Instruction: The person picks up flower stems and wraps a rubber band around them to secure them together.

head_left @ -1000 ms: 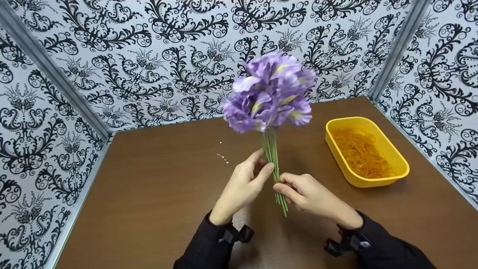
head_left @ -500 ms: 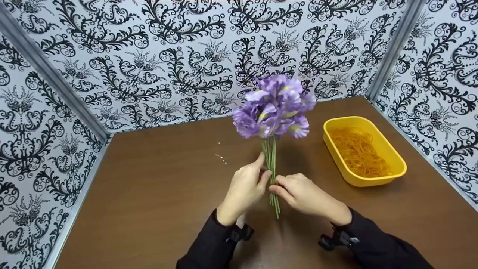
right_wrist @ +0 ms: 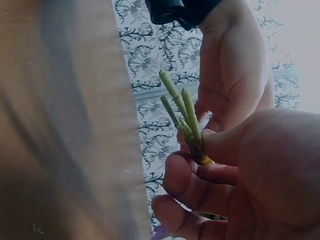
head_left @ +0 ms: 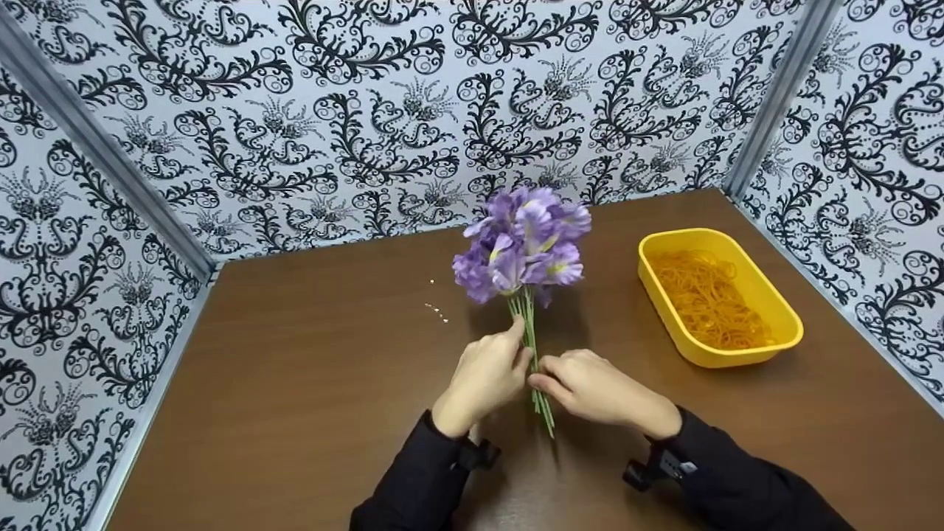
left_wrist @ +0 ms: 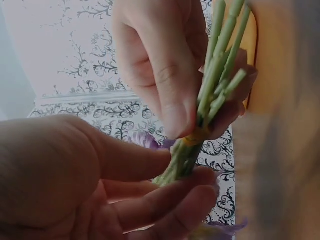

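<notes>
Bouquet (head_left: 525, 247) has tipped fwd and down, away from both hands, blooms now nr table.

place: staged recording booth, not a lived-in room | walls (head_left: 354, 118): three panels close around, black-and-white scroll wallpaper, grey metal strips (head_left: 774, 103) at the corners | surface: plain brown tabletop (head_left: 295, 383) fills the floor of the booth | props: yellow tub (head_left: 664, 295) of rubber bands (head_left: 708, 299) | camera clips on both dark sleeves (head_left: 420, 487)
</notes>
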Demonstrator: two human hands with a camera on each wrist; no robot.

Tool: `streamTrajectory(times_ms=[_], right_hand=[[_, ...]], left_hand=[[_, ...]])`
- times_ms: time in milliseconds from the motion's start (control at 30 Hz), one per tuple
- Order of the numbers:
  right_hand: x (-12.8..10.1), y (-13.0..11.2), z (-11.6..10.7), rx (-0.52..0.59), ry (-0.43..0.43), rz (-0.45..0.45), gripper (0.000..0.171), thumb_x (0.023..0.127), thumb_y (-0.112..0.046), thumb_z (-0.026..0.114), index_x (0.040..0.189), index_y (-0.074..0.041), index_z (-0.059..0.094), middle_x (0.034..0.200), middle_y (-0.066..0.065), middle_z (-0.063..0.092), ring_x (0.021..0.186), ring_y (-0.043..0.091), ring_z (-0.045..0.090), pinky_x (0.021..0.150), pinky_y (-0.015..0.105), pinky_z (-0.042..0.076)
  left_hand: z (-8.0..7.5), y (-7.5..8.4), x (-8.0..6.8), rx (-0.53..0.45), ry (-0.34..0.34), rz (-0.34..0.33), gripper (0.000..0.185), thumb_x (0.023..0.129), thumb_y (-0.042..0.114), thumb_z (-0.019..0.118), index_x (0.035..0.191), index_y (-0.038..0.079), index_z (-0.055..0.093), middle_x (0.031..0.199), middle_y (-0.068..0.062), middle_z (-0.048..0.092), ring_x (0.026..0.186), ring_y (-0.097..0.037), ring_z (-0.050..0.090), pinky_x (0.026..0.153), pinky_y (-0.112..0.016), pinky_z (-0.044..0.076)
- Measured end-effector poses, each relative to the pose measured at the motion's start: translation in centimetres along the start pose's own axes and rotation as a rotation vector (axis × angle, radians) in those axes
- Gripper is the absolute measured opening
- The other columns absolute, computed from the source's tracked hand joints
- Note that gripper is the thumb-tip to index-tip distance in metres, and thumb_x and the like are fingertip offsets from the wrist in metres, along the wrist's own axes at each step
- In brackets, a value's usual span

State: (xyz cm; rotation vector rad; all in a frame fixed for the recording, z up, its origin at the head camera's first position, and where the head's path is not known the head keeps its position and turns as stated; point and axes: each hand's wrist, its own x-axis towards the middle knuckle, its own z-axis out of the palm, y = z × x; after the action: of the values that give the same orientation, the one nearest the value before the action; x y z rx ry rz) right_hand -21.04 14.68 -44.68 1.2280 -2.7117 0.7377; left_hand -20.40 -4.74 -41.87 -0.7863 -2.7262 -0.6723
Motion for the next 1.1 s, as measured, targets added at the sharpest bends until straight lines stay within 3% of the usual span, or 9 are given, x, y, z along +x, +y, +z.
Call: streamTrajectory(times_ms=[167, 367, 500, 600, 667, 833, 1100], right_hand=[[0.2, 0.2, 0.9, -0.037, -0.028, 0.007, 0.032, 0.108, -0.027, 0.05, 0.077, -0.016, 0.05, 0.063, -0.012, 0.035, 0.057, 0.011, 0.045, 0.056, 0.03, 0.039], [0.0, 0.1, 1.7, -0.105, -0.056, 0.044, 0.036, 0.108, -0.029, 0.049, 0.074, -0.017, 0.048, 0.061, -0.011, 0.035, 0.057, 0.018, 0.05, 0.06, 0.041, 0.045], [-0.1, 0.2, 2.2, -0.108, -0.079, 0.053, 0.034, 0.107, -0.028, 0.051, 0.075, -0.016, 0.049, 0.06, -0.01, 0.034, 0.054, 0.016, 0.049, 0.054, 0.037, 0.043], [-0.1, 0.2, 2.6, -0.09, -0.099, 0.066, 0.032, 0.107, -0.028, 0.051, 0.077, -0.015, 0.051, 0.061, -0.009, 0.035, 0.053, 0.014, 0.047, 0.05, 0.034, 0.041], [-0.2, 0.2, 2.7, -0.08, -0.115, 0.075, 0.032, 0.107, -0.028, 0.051, 0.078, -0.014, 0.052, 0.061, -0.009, 0.036, 0.052, 0.012, 0.045, 0.049, 0.033, 0.04], [-0.3, 0.2, 3.1, -0.101, -0.152, 0.071, 0.032, 0.106, -0.029, 0.052, 0.079, -0.014, 0.054, 0.061, -0.008, 0.04, 0.053, 0.015, 0.051, 0.05, 0.036, 0.043], [-0.6, 0.0, 3.1, -0.173, -0.216, 0.093, 0.032, 0.103, -0.035, 0.056, 0.077, -0.018, 0.056, 0.064, -0.005, 0.055, 0.063, 0.023, 0.063, 0.066, 0.05, 0.049]], left_hand=[[0.3, -0.5, 0.0, 0.026, -0.087, -0.015, 0.013, 0.096, 0.006, 0.062, 0.108, 0.001, 0.062, 0.067, -0.007, 0.059, 0.062, -0.026, 0.064, 0.053, -0.039, 0.049], [0.5, -0.9, -0.1, 0.053, -0.234, -0.042, 0.04, 0.086, -0.001, 0.064, 0.125, 0.007, 0.066, 0.069, -0.009, 0.063, 0.068, -0.029, 0.067, 0.054, -0.041, 0.052], [0.9, -1.2, -0.1, 0.086, -0.323, -0.073, 0.053, 0.083, -0.002, 0.066, 0.134, 0.011, 0.064, 0.091, -0.01, 0.072, 0.086, -0.031, 0.07, 0.063, -0.043, 0.057], [1.2, -1.5, -0.1, 0.091, -0.33, -0.094, 0.058, 0.083, 0.0, 0.066, 0.139, 0.012, 0.062, 0.111, -0.013, 0.071, 0.1, -0.033, 0.068, 0.076, -0.046, 0.059], [1.4, -1.8, 0.0, 0.087, -0.315, -0.106, 0.057, 0.084, 0.001, 0.066, 0.14, 0.013, 0.061, 0.117, -0.015, 0.069, 0.104, -0.035, 0.066, 0.082, -0.049, 0.058], [1.8, -2.3, 0.0, 0.084, -0.29, -0.138, 0.053, 0.088, 0.005, 0.066, 0.14, 0.016, 0.062, 0.118, -0.015, 0.067, 0.104, -0.036, 0.063, 0.081, -0.05, 0.058], [2.4, -2.7, -0.1, 0.126, -0.318, -0.124, 0.049, 0.094, 0.011, 0.066, 0.142, 0.018, 0.061, 0.125, -0.014, 0.066, 0.105, -0.035, 0.062, 0.084, -0.048, 0.057]])
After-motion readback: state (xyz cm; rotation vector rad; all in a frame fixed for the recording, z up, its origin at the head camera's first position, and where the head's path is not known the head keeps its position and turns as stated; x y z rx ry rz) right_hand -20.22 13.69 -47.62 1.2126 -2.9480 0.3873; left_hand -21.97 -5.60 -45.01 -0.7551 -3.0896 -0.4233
